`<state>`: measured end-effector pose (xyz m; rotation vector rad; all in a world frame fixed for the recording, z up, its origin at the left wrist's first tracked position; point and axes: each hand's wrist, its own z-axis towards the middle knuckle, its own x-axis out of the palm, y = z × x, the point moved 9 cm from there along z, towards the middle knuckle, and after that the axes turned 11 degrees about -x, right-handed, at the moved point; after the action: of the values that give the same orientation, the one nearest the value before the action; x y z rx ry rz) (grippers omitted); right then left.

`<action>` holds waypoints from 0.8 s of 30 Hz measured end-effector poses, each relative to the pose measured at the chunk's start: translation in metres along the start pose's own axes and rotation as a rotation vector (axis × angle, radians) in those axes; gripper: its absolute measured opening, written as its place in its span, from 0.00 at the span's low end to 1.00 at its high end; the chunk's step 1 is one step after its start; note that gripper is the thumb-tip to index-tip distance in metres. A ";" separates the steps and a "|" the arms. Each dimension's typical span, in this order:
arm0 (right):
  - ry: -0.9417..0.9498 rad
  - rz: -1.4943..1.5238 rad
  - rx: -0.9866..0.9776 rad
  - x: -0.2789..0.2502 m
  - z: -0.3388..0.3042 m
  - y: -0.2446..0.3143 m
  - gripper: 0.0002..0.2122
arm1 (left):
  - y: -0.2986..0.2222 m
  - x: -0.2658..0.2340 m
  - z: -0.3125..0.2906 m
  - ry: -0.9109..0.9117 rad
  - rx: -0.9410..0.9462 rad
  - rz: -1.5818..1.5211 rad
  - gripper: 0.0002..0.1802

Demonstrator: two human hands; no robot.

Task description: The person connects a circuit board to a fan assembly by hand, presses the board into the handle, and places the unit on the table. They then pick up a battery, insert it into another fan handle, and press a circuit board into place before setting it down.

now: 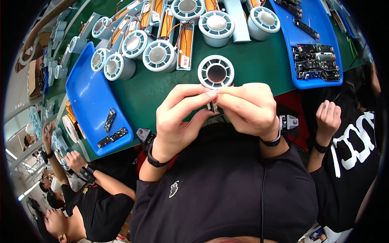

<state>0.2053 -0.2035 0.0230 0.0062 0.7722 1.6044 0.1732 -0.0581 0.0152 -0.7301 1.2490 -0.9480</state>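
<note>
A small dark circuit board shows between my hands at the table's near edge. My left hand is closed, its thumb and index finger pinching the board. Closed in a pinch against the board's upper end is my right hand; whatever its fingertips hold is hidden. Just beyond my fingertips sits a pale blue round housing with a spoked rim and a dark metallic disc in its middle. My fingers cover its near side.
More pale blue spoked units with wires and orange-covered strips crowd the green table. On the left, a blue tray holds two boards. Another blue tray at right carries several boards. Co-workers' hands are on both sides.
</note>
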 end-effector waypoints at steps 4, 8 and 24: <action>0.019 0.008 0.023 -0.001 -0.001 0.001 0.12 | -0.001 0.001 -0.002 -0.039 0.063 0.017 0.25; 0.013 0.078 0.113 -0.004 0.000 0.000 0.11 | -0.008 0.003 -0.006 -0.140 0.147 0.064 0.24; -0.070 0.172 0.205 0.000 -0.014 -0.003 0.09 | -0.019 0.004 -0.015 -0.282 0.240 0.228 0.22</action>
<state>0.2015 -0.2099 0.0104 0.2822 0.8979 1.6706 0.1553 -0.0696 0.0268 -0.4997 0.9293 -0.7612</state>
